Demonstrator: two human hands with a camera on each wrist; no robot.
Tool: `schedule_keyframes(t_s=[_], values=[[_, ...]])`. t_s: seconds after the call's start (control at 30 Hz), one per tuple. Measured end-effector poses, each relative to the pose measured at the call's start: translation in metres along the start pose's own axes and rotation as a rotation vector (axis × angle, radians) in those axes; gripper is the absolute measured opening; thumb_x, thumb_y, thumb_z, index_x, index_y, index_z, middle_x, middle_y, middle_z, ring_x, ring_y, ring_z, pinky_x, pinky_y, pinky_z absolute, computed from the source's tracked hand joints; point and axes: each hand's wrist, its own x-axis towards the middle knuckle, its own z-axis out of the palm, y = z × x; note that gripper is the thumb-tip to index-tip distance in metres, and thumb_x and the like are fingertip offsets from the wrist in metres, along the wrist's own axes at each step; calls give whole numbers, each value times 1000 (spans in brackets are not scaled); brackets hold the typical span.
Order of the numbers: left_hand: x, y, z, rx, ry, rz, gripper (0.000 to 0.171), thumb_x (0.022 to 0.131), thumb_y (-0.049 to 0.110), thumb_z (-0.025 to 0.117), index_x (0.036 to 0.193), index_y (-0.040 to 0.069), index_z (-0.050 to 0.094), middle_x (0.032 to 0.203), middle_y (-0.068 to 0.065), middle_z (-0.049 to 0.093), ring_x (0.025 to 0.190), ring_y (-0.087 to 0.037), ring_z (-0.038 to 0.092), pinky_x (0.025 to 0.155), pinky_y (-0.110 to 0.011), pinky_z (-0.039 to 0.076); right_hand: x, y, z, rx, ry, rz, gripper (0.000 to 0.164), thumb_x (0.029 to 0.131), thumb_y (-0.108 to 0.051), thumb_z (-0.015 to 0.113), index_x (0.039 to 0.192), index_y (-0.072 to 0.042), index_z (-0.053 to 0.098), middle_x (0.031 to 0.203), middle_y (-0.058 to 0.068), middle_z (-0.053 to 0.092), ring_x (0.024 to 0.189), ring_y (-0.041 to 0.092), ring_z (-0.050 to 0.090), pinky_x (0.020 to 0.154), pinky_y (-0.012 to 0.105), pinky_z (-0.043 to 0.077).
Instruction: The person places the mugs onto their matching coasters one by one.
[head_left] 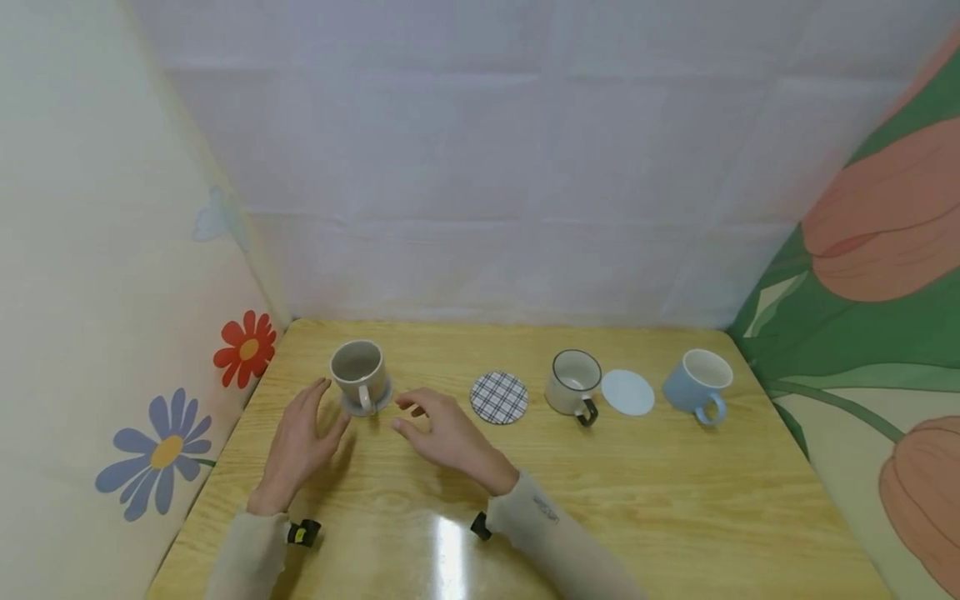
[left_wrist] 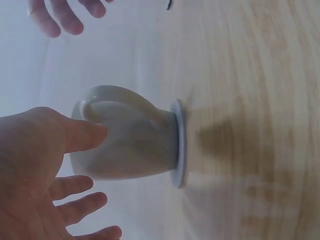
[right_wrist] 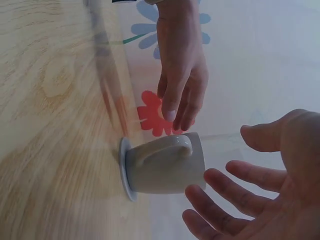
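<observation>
Grey mug [head_left: 354, 372]: sitting upright on a round grey coaster [left_wrist: 181, 145], left side of the wooden table [head_left: 660, 500]
Left hand [head_left: 296, 439]: hovering just beside the mug, fingers loosely spread
Right hand [head_left: 448, 435]: hanging out near its other side, fingers apart too
Plaid coaster [head_left: 499, 397]: lying further right, near a black-rimmed mug [head_left: 564, 392]

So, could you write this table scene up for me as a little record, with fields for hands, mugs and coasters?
Left hand: beside the grey mug, not gripping it
Right hand: mug's other side, holding nothing
Grey mug: on a grey coaster
Plaid coaster: bare, left of the black-rimmed mug
Pale blue coaster: bare, between black-rimmed mug and blue mug
Surface: wooden table
</observation>
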Motion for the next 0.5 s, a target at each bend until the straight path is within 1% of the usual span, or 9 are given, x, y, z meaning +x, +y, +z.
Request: schedule_keyframes(t_s=[0.13, 0.3, 0.5], values=[[-1, 6, -1, 9, 20, 11, 68, 98, 17, 78, 153, -7, 47, 158, -33, 48, 142, -55, 46, 117, -74, 36, -5, 2, -7, -24, 23, 2, 42, 108, -32, 66, 142, -6, 64, 140, 9, 69, 120, 32, 71, 102, 41, 61], [-3, 17, -4, 3, 27, 18, 69, 97, 16, 78, 156, -3, 47, 159, -29, 48, 143, -53, 46, 117, -74, 37, -11, 4, -15, -37, 34, -1, 43, 108, -32, 65, 143, -8, 63, 140, 10, 69, 121, 34, 70, 103, 43, 60], [-6, 31, -7, -12, 61, 75, 68, 96, 15, 79, 154, -4, 49, 158, -28, 50, 142, -51, 48, 114, -74, 40, -19, 7, -21, -24, 58, -29, 41, 107, -28, 66, 141, -5, 64, 139, 14, 69, 121, 36, 69, 104, 46, 60]])
